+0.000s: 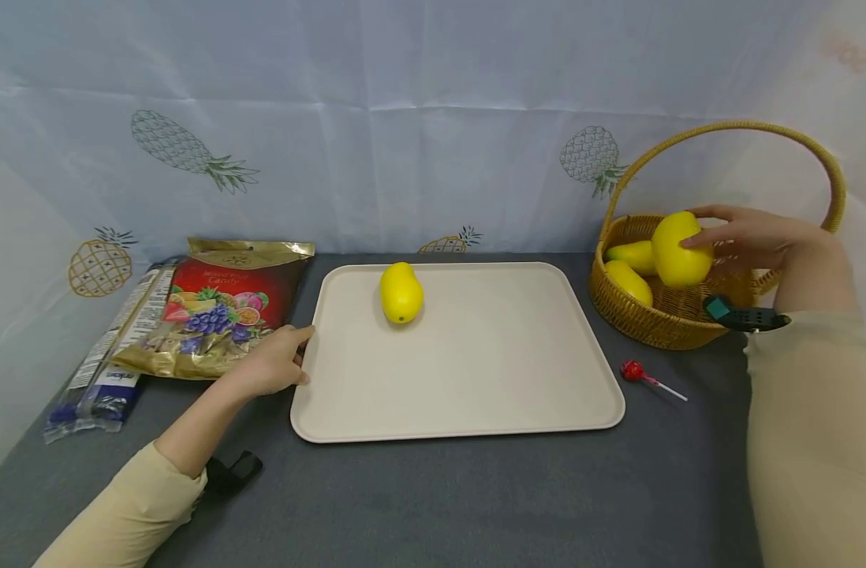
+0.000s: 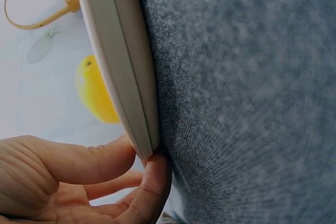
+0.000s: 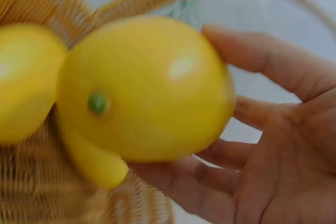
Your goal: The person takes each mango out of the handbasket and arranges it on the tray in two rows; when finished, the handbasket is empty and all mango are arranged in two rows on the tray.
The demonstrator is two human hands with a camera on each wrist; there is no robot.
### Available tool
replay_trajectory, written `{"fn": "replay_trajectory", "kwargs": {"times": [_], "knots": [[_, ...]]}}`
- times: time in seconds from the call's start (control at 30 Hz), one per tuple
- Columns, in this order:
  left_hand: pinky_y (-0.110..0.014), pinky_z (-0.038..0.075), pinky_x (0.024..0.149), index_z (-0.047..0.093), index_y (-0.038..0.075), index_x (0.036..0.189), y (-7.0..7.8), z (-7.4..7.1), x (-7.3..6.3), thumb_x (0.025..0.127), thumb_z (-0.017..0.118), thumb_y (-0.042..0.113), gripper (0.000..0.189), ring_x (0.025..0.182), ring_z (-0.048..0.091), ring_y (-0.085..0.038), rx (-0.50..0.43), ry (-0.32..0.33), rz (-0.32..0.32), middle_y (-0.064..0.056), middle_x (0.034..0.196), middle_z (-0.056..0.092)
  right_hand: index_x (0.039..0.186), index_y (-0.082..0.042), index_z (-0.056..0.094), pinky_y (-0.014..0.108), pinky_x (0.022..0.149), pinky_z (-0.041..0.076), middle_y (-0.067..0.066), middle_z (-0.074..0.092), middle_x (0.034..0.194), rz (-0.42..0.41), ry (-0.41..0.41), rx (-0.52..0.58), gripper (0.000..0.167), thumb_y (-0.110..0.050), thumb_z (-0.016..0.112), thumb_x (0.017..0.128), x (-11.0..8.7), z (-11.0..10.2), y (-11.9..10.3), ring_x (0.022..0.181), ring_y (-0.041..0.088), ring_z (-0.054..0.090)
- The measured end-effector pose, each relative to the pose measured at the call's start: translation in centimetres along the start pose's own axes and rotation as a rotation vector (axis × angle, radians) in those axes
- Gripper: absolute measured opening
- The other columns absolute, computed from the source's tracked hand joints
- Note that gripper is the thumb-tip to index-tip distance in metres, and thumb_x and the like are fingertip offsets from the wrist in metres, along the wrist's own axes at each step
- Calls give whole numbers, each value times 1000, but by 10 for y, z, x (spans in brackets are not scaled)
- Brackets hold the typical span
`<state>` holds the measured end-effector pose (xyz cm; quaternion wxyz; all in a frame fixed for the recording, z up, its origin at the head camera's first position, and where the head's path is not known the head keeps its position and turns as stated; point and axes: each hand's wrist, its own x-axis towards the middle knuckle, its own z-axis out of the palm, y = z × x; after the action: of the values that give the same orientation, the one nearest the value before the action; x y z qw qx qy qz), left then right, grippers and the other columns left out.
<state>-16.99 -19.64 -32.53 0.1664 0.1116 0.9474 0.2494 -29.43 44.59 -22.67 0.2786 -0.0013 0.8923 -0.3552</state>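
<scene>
My left hand (image 1: 275,361) is at the left rim of a beige tray (image 1: 475,379); in the left wrist view the thumb and a finger pinch the tray's edge (image 2: 126,72). A yellow mango (image 1: 401,293) lies on the tray, towards the back left. At the right, my right hand (image 1: 755,237) holds another yellow mango (image 1: 680,251) over the wicker basket (image 1: 660,325), under its arched handle. Thumb and fingers grip it from one side in the right wrist view, with its green stem spot showing. More yellow fruits (image 1: 628,282) lie in the basket.
A red candy bag (image 1: 220,308) lies on a second plastic package (image 1: 113,386) left of the tray. A red lollipop (image 1: 633,371) is between the tray and the basket. A pineapple-print curtain (image 1: 433,118) hangs behind the dark grey table (image 1: 433,505).
</scene>
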Motion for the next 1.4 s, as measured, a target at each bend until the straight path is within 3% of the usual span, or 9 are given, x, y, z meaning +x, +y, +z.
{"fn": "replay_trajectory", "kwargs": {"times": [0.13, 0.2, 0.33, 0.6, 0.87, 1.07, 1.4], "knots": [[-33, 49, 71, 31, -19, 145, -1, 0, -1, 80, 72, -3, 78, 90, 54, -30, 4, 3, 11, -36, 125, 51, 160, -19, -9, 33, 90, 56, -11, 41, 132, -79, 52, -19, 81, -35, 47, 103, -9, 4, -26, 102, -2, 61], [-33, 49, 71, 32, -19, 144, -1, 0, -1, 80, 73, -3, 77, 90, 53, -30, 7, 6, 18, -35, 124, 51, 160, -24, -6, 32, 88, 57, -10, 39, 134, -114, 58, -1, 78, -33, 47, 104, -14, 10, -38, 103, -2, 62], [-33, 48, 71, 33, -19, 144, -1, 0, -1, 80, 73, -3, 77, 90, 52, -30, 6, 11, 23, -35, 123, 52, 160, -26, -1, 30, 86, 58, 7, 26, 149, -179, 58, 33, 75, -28, 49, 103, -18, 28, -63, 104, 2, 63], [-32, 47, 68, 30, -21, 144, -1, 0, -1, 79, 72, -5, 79, 88, 52, -29, -12, 6, 33, -35, 119, 52, 159, -23, 9, 30, 85, 59, 3, 43, 135, -291, 41, 127, 74, -21, 55, 101, -12, 74, -104, 99, 14, 70], [-31, 44, 66, 28, -20, 146, -3, 0, 0, 80, 71, -6, 80, 84, 51, -27, 1, -3, 28, -33, 117, 52, 158, -28, 14, 30, 83, 58, 18, 40, 147, -287, 28, 170, 82, -24, 66, 94, 20, 134, -132, 101, 16, 66], [-32, 45, 68, 27, -20, 145, -3, 0, -2, 79, 71, -7, 81, 87, 52, -29, -9, -5, 27, -33, 117, 53, 158, -26, 17, 36, 87, 57, 20, 45, 143, -282, 0, 197, 84, -24, 68, 92, 53, 178, -142, 110, 25, 61], [-33, 48, 68, 28, -21, 144, -3, 0, -1, 79, 72, -7, 80, 86, 54, -29, 6, 2, 35, -36, 119, 52, 158, -18, 17, 48, 106, 48, 18, 34, 154, -202, 5, 272, 84, -25, 67, 91, 84, 223, -163, 133, 36, 48]]}}
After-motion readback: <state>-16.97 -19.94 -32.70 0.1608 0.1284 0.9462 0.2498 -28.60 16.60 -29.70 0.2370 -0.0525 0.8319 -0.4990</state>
